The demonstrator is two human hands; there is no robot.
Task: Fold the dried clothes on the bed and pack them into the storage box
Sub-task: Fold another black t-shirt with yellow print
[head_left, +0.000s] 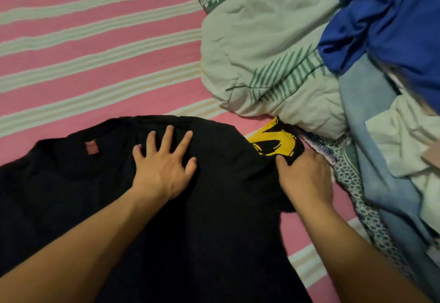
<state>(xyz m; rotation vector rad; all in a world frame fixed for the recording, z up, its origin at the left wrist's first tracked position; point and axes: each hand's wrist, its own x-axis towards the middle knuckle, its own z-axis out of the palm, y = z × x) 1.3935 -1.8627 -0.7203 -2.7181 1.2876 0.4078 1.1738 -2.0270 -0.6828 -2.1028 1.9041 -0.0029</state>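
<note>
A black cotton T-shirt (pixel 202 207) with a yellow print lies spread flat near the pink striped bed's (pixel 95 52) near edge.

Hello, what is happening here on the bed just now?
A person is folding a black T-shirt spread on the pink striped bedsheet. The left hand presses flat on the shirt, fingers spread, while the right hand pinches its edge, where a yellow print shows. A pile of unfolded clothes lies at the right. No storage box is in view.
</note>
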